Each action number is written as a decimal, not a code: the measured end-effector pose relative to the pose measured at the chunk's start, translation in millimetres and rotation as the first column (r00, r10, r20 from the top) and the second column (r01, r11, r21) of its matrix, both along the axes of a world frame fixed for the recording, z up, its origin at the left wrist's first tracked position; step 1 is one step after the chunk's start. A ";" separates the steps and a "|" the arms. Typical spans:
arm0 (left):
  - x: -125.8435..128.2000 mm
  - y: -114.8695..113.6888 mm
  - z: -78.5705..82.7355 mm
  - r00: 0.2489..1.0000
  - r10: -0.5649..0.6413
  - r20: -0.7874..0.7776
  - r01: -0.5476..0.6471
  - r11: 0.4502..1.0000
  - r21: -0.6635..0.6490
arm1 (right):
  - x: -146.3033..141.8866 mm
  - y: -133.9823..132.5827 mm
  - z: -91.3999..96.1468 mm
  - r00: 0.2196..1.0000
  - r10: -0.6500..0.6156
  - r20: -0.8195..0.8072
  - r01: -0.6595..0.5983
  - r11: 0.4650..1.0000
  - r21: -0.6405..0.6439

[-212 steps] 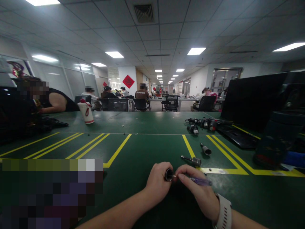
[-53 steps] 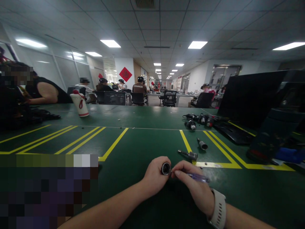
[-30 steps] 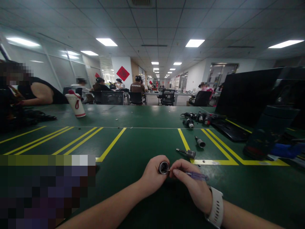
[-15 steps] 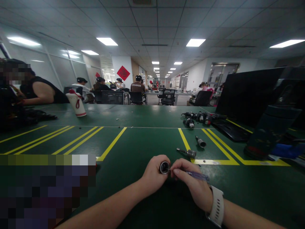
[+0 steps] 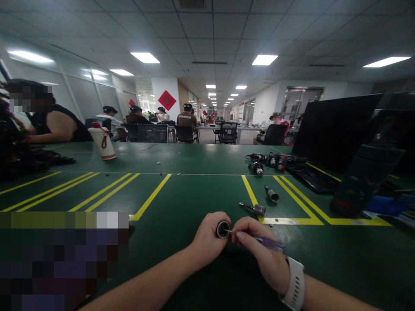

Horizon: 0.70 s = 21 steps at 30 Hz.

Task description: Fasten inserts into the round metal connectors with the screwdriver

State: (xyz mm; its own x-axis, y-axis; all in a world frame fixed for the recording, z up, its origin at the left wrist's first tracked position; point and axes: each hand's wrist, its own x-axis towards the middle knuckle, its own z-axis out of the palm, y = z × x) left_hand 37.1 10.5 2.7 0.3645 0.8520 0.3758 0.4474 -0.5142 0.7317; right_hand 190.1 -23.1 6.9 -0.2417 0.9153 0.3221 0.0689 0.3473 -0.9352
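Note:
My left hand (image 5: 209, 235) is wrapped round a dark cylindrical part with a metal rim (image 5: 222, 230), its open end turned toward me. In my right hand (image 5: 256, 246), pinched between thumb and fingers, is a small screwdriver (image 5: 268, 243) with a clear purplish handle. Its thin shaft reaches into the mouth of the cylinder; the tip is hard to make out inside. Just beyond my right hand lies a metal socket-like part with a thin shank (image 5: 258, 210). Another similar part (image 5: 273, 195) rests farther back, and a small dark nut-like piece (image 5: 271, 225) sits close by.
The green table (image 5: 194, 194) carries yellow tape lines. Several dark tools (image 5: 257, 167) lie at the back right, near a black monitor (image 5: 337, 125) and a dark bottle (image 5: 366, 177). A white cup (image 5: 104, 142) stands back left, with a person (image 5: 61, 123) seated beyond it.
Both hands keep their hold with almost no movement. A bit more of the screwdriver's thin shaft shows at the cylinder's mouth. The whole view has shifted slightly.

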 end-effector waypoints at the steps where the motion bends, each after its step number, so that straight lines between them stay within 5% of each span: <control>1: 0.1 0.1 0.3 1.000 -0.001 -0.005 0.001 1.000 0.001 | -0.3 0.2 -0.1 1.000 0.009 0.010 -0.009 1.000 -0.006; 21: -0.1 -1.1 -0.9 0.997 0.045 -0.064 -0.043 0.999 0.034 | -0.5 0.4 0.1 1.000 0.008 0.015 -0.007 1.000 -0.028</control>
State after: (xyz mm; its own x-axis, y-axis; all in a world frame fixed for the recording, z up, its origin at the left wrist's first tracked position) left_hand 37.0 9.4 1.8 0.3514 0.8556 0.3801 0.5163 -0.5158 0.6837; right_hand 189.6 -22.7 6.9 -0.2531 0.9221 0.2927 0.0803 0.3215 -0.9435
